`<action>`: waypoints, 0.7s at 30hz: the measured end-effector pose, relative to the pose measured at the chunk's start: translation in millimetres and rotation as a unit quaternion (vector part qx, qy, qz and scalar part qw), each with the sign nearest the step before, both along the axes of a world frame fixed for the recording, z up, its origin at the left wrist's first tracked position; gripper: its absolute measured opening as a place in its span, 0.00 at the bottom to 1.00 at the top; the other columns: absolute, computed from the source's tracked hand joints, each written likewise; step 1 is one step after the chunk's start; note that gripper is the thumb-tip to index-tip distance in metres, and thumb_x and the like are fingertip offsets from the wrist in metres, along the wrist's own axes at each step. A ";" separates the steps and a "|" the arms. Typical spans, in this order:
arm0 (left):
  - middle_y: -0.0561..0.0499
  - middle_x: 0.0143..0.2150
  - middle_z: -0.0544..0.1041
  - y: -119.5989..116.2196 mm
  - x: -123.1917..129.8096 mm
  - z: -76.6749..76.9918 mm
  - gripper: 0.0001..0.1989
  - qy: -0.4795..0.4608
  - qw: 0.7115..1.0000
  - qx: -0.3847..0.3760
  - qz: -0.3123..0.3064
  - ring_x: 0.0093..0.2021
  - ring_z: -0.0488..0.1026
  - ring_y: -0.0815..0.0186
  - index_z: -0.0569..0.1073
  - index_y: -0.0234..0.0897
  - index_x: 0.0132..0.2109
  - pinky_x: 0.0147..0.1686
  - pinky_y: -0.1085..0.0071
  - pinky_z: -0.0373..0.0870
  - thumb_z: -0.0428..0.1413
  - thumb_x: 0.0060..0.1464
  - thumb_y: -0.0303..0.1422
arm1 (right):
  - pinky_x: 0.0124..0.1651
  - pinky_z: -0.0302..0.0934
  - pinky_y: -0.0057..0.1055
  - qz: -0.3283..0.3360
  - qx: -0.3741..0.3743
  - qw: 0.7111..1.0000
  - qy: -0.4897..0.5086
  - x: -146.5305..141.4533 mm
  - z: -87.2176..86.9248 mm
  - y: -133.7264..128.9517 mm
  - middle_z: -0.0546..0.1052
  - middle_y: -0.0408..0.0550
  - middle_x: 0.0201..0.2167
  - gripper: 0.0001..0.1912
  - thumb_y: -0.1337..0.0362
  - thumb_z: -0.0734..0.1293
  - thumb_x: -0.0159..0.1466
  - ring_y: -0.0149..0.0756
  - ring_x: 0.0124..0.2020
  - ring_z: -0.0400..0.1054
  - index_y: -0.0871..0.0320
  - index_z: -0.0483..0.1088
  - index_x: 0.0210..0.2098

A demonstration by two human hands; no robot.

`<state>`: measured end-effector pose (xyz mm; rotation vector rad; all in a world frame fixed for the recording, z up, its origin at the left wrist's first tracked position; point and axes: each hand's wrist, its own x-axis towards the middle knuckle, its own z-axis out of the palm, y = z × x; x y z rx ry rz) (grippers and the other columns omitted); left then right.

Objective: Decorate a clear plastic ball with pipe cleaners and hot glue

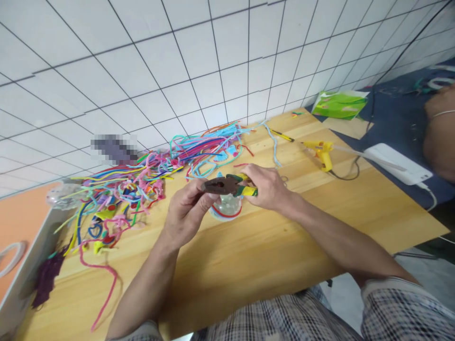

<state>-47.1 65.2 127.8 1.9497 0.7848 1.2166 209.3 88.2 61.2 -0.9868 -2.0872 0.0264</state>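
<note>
Crosswise between my two hands lie the pliers (232, 184), held up over the tabletop (220, 274), their long axis running left to right, the nose toward the left. My right hand (267, 186) wraps the handles, fingers curled round them; my left hand (186, 210) is nearer the nose, thumb and fingers bent in at its tip, though I cannot tell whether they pinch the metal or something small there. The pliers have dark, rusty-looking metal and yellow-and-green grips. Beneath them, partly hidden, a clear rounded plastic piece (229, 207) with a red strip along its near edge rests on the tabletop.
</note>
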 end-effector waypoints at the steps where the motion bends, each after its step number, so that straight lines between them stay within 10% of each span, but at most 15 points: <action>1: 0.53 0.32 0.83 -1.2 1.3 0.4 0.13 0.006 1.000 0.001 0.006 0.22 0.65 0.73 0.83 0.39 0.40 0.22 0.76 0.63 0.64 0.75 0.40 | 0.41 0.66 0.33 0.000 0.002 1.000 0.005 -0.5 -1.8 1.2 0.85 0.48 0.40 0.09 0.64 0.69 0.69 0.38 0.36 0.77 0.54 0.73 0.48; 21: 0.56 0.27 0.73 -1.9 -9.0 10.7 0.14 0.085 0.990 0.076 0.088 0.26 0.65 0.70 0.80 0.41 0.38 0.27 0.70 0.62 0.63 0.76 0.39 | 0.43 0.68 0.33 0.035 -0.133 0.989 0.056 -13.2 6.4 -8.9 0.86 0.49 0.40 0.11 0.65 0.73 0.66 0.41 0.39 0.80 0.54 0.76 0.48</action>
